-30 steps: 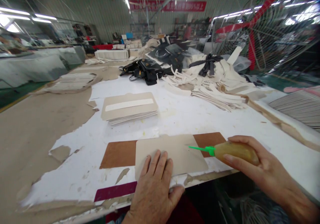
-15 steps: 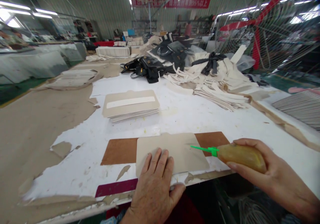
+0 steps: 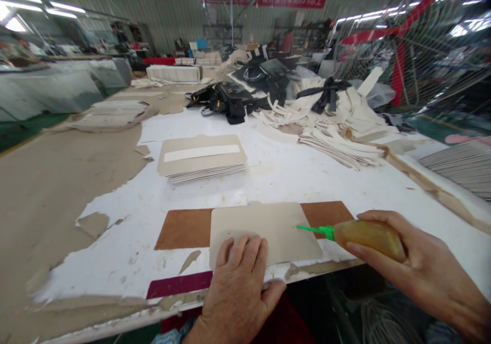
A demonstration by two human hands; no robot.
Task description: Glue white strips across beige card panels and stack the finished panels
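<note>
Palm-down left hand [image 3: 238,287], fingers flat; right hand [image 3: 418,270] in closed grip.

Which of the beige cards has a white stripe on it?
The top one on the stack farther back. The single card under the left hand is plain.

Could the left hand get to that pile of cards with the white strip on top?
Probably yes. The left hand lies flat on the beige panel, and nothing tall stands on the white table between it and the pile of cards farther back.
</note>
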